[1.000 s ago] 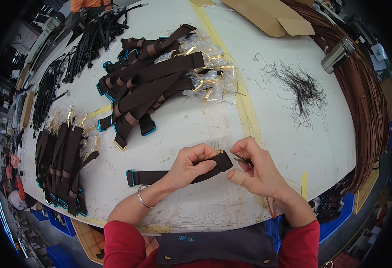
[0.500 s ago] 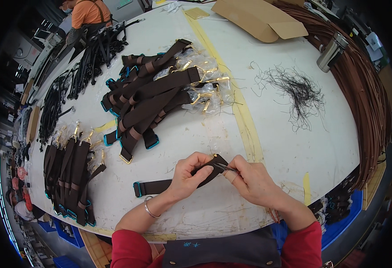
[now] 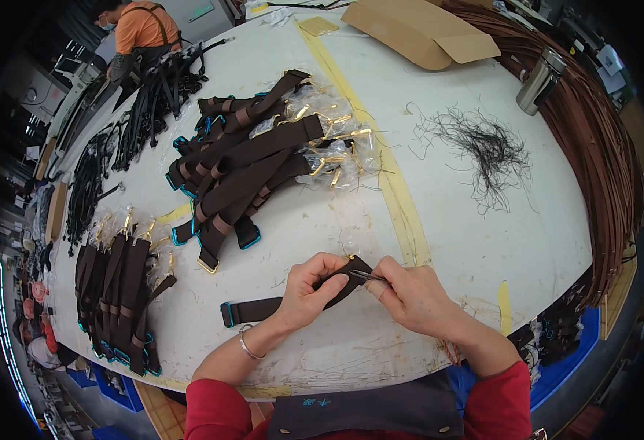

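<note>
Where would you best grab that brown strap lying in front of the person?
Probably the free end with the blue edge, from the left: the brown strap lies flat, and the left hand and right hand already crowd its other end.

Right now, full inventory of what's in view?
table: one, white with yellow tape lines, under everything
brown strap: one, blue-tipped, held at near edge
small metal tool: one, at the strap's end
brown strap pile: one, with gold hardware, centre
second strap pile: one, brown, left
black straps: heaps, far left
loose threads: one dark tangle, right
cardboard: one, tan, far edge
metal flask: one, silver, far right
brown cords: bundle, right rim
co-worker: one, orange shirt, far left
left hand: grip on strap
right hand: holds tool
</note>
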Motion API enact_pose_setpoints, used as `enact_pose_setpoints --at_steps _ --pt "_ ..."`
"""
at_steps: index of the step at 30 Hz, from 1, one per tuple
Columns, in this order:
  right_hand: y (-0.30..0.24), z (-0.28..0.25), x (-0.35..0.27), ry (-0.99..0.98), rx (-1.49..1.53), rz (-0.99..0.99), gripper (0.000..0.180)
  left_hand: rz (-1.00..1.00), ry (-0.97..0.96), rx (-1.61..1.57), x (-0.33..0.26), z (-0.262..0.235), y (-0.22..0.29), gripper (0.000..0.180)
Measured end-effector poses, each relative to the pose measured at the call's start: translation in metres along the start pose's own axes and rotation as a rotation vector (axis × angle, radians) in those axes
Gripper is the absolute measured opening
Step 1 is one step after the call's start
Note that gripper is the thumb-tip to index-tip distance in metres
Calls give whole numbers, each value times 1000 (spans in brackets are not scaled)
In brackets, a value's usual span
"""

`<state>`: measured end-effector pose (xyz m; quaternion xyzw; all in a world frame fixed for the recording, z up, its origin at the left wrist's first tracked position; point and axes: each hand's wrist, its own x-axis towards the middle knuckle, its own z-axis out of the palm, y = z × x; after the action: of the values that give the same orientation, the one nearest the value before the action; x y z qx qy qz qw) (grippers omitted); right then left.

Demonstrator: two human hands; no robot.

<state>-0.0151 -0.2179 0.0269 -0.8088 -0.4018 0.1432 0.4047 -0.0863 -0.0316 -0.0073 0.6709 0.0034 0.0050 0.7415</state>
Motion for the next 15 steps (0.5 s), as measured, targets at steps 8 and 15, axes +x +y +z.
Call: enact_pose_setpoints --at_steps 8,15 --pt "3 2 -1 0 32 0 14 39 6 46 1 -1 -3 12" --pt "1 2 -1 16 -58 -26 14 77 1 113 1 -1 -5 12"
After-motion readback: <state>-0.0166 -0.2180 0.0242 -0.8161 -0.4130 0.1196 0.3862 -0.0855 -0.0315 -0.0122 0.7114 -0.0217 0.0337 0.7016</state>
